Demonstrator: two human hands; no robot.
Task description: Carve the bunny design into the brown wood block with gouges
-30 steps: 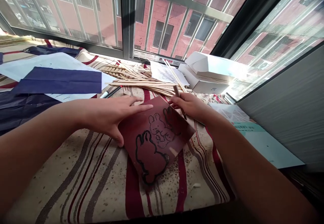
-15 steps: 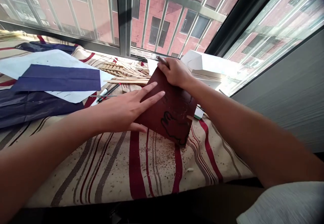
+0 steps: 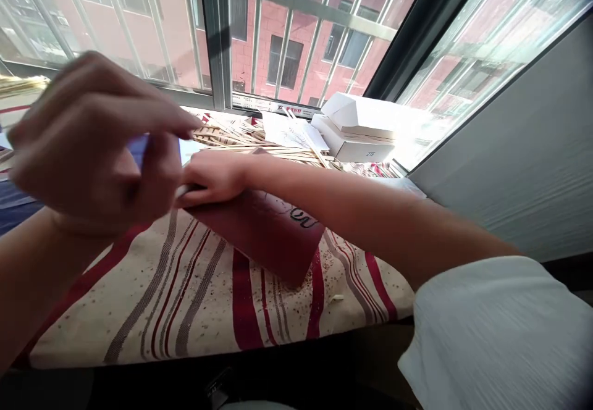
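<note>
A dark red board (image 3: 259, 231) with black curved lines drawn on it lies at a slant on the striped cloth (image 3: 204, 311). My right hand (image 3: 215, 178) is closed at the board's left end, with a thin grey stick-like tool (image 3: 185, 189) between thumb and fingers; its kind cannot be made out. My right forearm passes over the board and hides part of it. Raised close to the camera on the left is my left hand (image 3: 99, 150), blurred, its fingers loosely bent with nothing visible in them. It is apart from the board.
Thin wooden sticks (image 3: 236, 135) lie in a heap behind the board. A white paper (image 3: 290, 131) and an open white box (image 3: 365, 147) stand by the window frame (image 3: 217, 39). Brown crumbs dot the cloth near its front edge. Dark blue sheets (image 3: 16, 203) lie at the left.
My left hand has lifted off the board and moved left and up. My right hand has swung left and down with the tool, and the board has turned.
</note>
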